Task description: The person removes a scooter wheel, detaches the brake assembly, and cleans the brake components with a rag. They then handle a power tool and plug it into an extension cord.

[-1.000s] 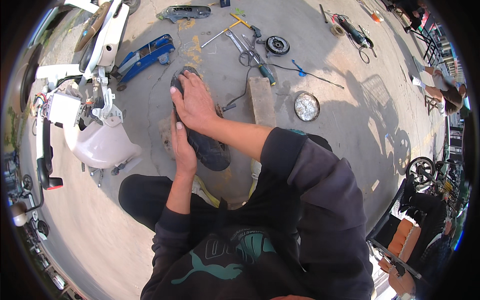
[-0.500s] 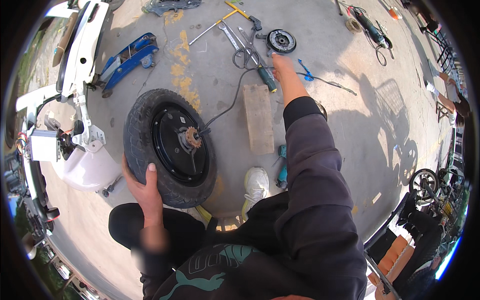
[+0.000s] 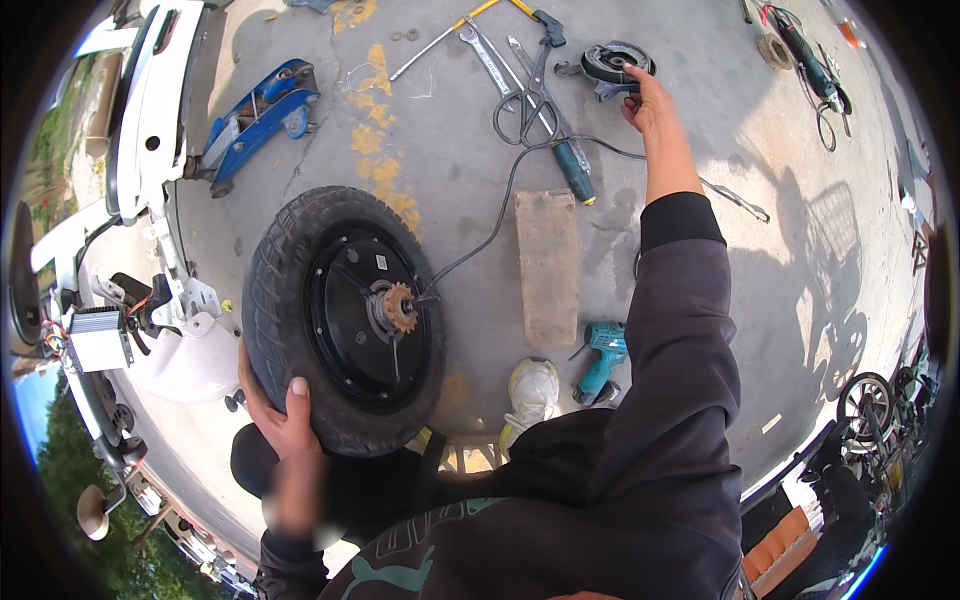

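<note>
A black hub-motor wheel (image 3: 350, 310) with a thick treaded tyre stands tilted in front of me, a rusty sprocket (image 3: 400, 307) on its axle. My left hand (image 3: 280, 415) grips the tyre's lower left edge, thumb on the near side and fingers partly hidden behind the rubber. A grey cable (image 3: 497, 228) runs from the axle across the ground. At the far right my right hand (image 3: 650, 105) pinches the rim of a round black drum brake plate (image 3: 618, 62), which tips up slightly. Whether it is fully off the ground I cannot tell.
Scissors (image 3: 525, 115), a wrench (image 3: 485, 60) and a green-handled screwdriver (image 3: 574, 172) lie left of my right hand. A wooden block (image 3: 547, 270) and a teal cordless drill (image 3: 602, 360) are nearer. A blue jack (image 3: 262, 125) sits by the white vehicle frame (image 3: 155, 120).
My right hand has reached farther out and taken hold of the brake plate, now tilted. My left hand stays on the tyre. The whole view has shifted a little.
</note>
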A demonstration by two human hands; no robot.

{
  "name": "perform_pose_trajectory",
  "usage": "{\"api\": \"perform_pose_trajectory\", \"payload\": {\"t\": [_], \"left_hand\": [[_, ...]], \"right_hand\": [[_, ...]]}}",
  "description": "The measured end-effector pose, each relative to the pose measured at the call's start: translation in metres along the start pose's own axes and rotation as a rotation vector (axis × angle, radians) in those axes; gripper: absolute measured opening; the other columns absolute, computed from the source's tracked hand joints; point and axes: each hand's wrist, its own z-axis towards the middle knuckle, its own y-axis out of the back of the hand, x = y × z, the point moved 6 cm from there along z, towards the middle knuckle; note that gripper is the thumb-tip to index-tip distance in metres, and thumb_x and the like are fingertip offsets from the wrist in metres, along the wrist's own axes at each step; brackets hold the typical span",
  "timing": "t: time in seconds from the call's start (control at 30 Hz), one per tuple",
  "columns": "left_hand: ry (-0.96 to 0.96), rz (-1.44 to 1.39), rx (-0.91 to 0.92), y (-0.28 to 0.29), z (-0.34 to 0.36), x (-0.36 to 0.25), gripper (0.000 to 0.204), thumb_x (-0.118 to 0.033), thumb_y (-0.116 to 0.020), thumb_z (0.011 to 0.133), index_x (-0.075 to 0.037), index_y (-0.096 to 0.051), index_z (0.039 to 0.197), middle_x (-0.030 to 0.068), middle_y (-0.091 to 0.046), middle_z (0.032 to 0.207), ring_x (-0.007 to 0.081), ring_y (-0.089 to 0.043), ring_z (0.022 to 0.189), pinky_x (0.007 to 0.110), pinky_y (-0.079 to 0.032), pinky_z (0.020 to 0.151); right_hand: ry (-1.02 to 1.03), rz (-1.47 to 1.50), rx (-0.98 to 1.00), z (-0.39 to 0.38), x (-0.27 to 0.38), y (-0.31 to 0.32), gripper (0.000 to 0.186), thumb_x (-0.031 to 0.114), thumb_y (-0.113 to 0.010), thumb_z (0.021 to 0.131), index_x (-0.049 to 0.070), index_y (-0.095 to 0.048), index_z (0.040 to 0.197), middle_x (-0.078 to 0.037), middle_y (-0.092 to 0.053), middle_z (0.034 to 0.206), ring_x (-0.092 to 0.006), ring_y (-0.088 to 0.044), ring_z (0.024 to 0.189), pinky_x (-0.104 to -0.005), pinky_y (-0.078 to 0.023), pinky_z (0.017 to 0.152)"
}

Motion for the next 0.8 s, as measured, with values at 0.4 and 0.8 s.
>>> {"api": "perform_pose_trajectory", "payload": {"t": [0.4,0.8], "left_hand": [[-0.063,-0.189,0.056,-0.005,0.011,-0.007,0.081,-0.033,-0.073,0.092,0.014,-0.039,0.148,0.0265,-0.053,0.143,0.0312,-0.052,0.132,0.039,-0.036,0.116],[-0.135,-0.179,0.017,-0.003,0.012,0.009,0.087,-0.04,-0.076,0.089,0.016,-0.041,0.146,0.0292,-0.056,0.138,0.0327,-0.056,0.129,0.038,-0.04,0.113]], "right_hand": [[1.939,-1.362,0.123,-0.377,0.008,0.033,0.014,0.013,-0.068,0.088,0.005,-0.057,0.092,-0.013,-0.072,0.113,-0.0287,-0.068,0.099,-0.0381,-0.056,0.074],[1.43,-1.394,0.459,-0.387,-0.171,0.09,0.058,0.023,-0.069,0.091,-0.001,-0.053,0.142,-0.02,-0.049,0.153,-0.0368,-0.045,0.145,-0.0411,-0.045,0.112]]}}
